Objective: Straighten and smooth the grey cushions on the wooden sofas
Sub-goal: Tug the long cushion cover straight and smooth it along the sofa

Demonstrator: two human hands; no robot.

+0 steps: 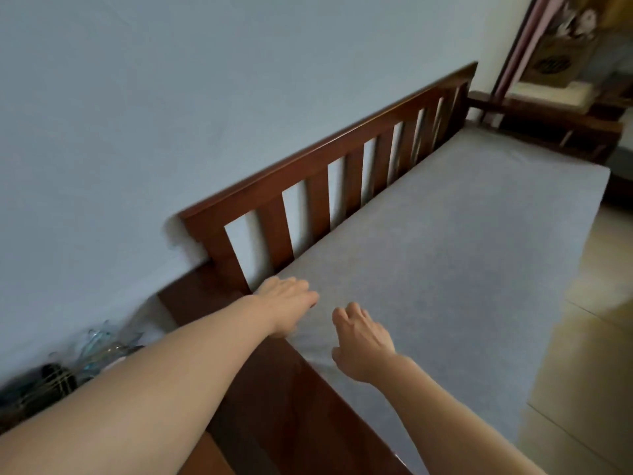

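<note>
A long grey cushion (445, 262) is laid along the seat of a wooden sofa (318, 173) set against a pale wall. The left hand (286, 305) is laid palm down on the cushion's near corner by the slatted backrest, fingers extended and released; the fingertips are blurred. The right hand (363, 341) is placed just beside it, fingers loosely bent; whether fabric is pinched under them cannot be told. Blurred, unidentifiable clutter (61, 368) is seen at the lower left, partly hidden by the forearm.
</note>
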